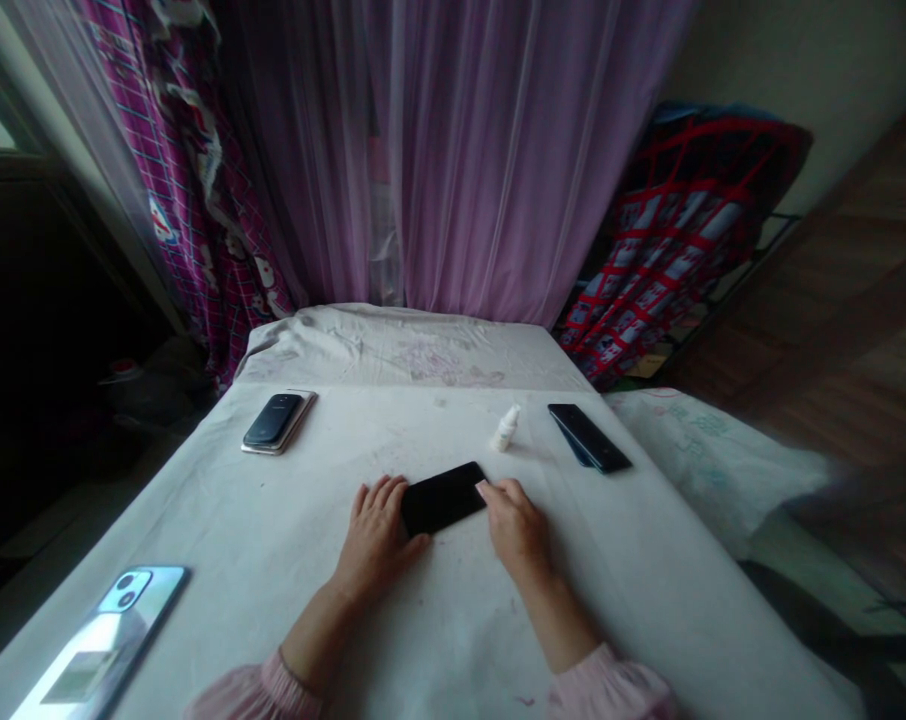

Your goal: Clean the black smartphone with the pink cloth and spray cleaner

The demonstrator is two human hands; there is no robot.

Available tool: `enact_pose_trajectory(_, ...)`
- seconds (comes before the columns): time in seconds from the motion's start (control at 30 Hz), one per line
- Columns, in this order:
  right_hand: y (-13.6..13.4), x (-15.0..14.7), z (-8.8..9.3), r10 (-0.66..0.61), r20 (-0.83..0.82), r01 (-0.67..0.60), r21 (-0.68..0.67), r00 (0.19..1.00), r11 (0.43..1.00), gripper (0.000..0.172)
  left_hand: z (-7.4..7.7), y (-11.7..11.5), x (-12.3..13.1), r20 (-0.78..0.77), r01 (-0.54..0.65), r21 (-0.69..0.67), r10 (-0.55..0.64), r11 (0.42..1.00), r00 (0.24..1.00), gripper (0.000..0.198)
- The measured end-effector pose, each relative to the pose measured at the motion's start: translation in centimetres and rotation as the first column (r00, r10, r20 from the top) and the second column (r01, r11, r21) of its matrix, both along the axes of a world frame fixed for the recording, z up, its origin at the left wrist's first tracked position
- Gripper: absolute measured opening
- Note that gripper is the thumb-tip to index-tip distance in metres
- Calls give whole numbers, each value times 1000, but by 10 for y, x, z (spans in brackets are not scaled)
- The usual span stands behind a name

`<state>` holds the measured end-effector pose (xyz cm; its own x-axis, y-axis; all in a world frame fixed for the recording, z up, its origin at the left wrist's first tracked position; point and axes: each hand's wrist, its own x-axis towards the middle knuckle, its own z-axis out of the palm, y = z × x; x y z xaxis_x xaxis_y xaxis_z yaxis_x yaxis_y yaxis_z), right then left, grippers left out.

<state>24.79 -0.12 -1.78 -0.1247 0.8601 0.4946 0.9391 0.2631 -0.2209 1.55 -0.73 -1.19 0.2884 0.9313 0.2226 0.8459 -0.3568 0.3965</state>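
Three other phones (277,421) (588,437) (100,640), dropper bottle (506,428), black phone (444,498) between left hand (374,530), right hand (514,530)

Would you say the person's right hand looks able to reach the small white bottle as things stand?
Probably yes: the right hand rests at the end of the black phone, and the white bottle stands just ahead of it, with nothing between them.

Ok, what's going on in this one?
A person has their left hand and right hand against the two ends of a black smartphone lying on a white sheet. Nearby are a small white bottle, two overlapping dark phones, a dark phone on a silver one and a dual-camera phone.
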Motion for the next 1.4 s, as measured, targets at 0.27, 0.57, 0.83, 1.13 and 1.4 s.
enact_pose_trajectory(0.27,-10,-38,6,113,25,-113,2,993,994,26,-4,1,0,13,-9,29,9,1000,1000,64)
enact_pose_trajectory(0.57,10,-20,12,-14,60,20,-92,998,996,25,-5,0,-1,2,3,22,-3,1000,1000,63)
enact_pose_trajectory(0.83,25,-31,16,-53,86,62,-108,995,992,27,-4,1,-2,11,19,7,-19,1000,1000,64)
enact_pose_trajectory(1.13,31,-37,22,47,109,-33,-128,993,991,28,-5,1,-1,20,16,18,-16,1000,1000,64)
enact_pose_trajectory(1.4,41,-1,10,-122,57,129,-135,991,982,29,1,0,1,8,10,-4,-10,1000,1000,64)
